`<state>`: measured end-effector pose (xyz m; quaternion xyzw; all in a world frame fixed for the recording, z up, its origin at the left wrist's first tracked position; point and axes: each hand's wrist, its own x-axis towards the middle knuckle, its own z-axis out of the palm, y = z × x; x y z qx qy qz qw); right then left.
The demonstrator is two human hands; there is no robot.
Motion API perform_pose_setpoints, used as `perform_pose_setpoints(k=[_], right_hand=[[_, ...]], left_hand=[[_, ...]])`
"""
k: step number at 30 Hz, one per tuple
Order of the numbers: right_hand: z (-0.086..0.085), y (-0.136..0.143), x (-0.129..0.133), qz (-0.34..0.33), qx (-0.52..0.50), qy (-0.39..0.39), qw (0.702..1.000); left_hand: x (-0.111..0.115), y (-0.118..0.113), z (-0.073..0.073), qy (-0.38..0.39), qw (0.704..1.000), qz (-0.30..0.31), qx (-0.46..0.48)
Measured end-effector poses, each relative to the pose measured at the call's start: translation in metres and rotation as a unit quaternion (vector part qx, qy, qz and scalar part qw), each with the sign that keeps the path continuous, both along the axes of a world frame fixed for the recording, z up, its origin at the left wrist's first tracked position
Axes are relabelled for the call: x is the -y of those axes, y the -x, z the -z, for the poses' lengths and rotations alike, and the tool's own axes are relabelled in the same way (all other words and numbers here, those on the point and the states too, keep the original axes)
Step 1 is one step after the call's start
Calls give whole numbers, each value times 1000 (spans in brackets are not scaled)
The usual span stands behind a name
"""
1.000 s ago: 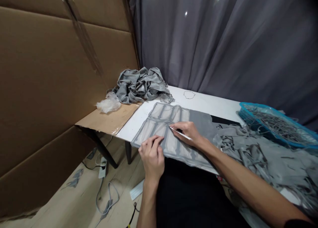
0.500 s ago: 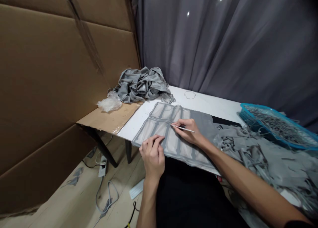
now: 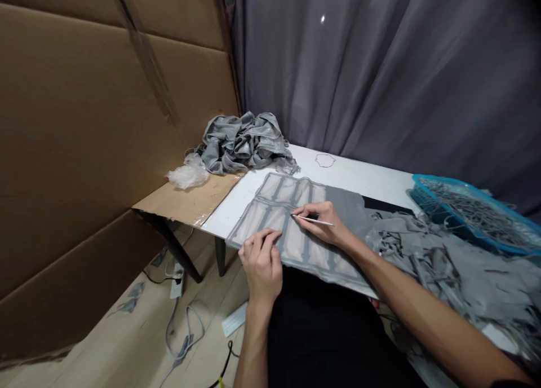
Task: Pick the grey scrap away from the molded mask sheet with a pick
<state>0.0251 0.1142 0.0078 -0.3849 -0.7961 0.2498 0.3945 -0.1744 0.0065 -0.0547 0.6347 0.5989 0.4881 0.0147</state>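
A grey fabric panel with rows of see-through pockets [image 3: 257,221] lies flat on the white table, its near edge against my lap. My left hand [image 3: 262,258] is at that edge, fingers bent and pressed together on the fabric; the fingertips' underside is hidden. Between the thumb and fingers of my right hand [image 3: 321,219] is a slim white pen-like tool [image 3: 318,221], held slanted like a pencil. Its dark tip meets the strip between two pocket rows, near the panel's middle. The exact kind of tool is too small to make out.
Crumpled grey fabric [image 3: 245,142] is heaped at the back left, beside clear plastic [image 3: 190,173]. At right, a blue basket [image 3: 452,179] of grey cords stands behind piled grey pieces [image 3: 456,258]. A cardboard wall [image 3: 105,111] borders the left; a power strip [image 3: 177,281] lies below.
The whole view has shifted slightly. Both hands keep almost the same place on the panel, and the tool's tip stays near the strip between the pocket rows.
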Motion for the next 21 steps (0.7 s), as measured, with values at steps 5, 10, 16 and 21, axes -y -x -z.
perform_pose_setpoints(k=[5,10,16,21], right_hand=[[2,-1,-1,4,10,-13,1000],[1,-2,-1,2,14,-8,1000],[0,-3,-1,-6,11,1,1000],[0,-3,-1,-8,9,1,1000]], left_hand=[[0,0,1,-5,1000,1,-1],[0,0,2,-7,1000,1,-3],[-1,0,1,-16,1000,2,-2],[-1,0,2,-24,1000,8,4]])
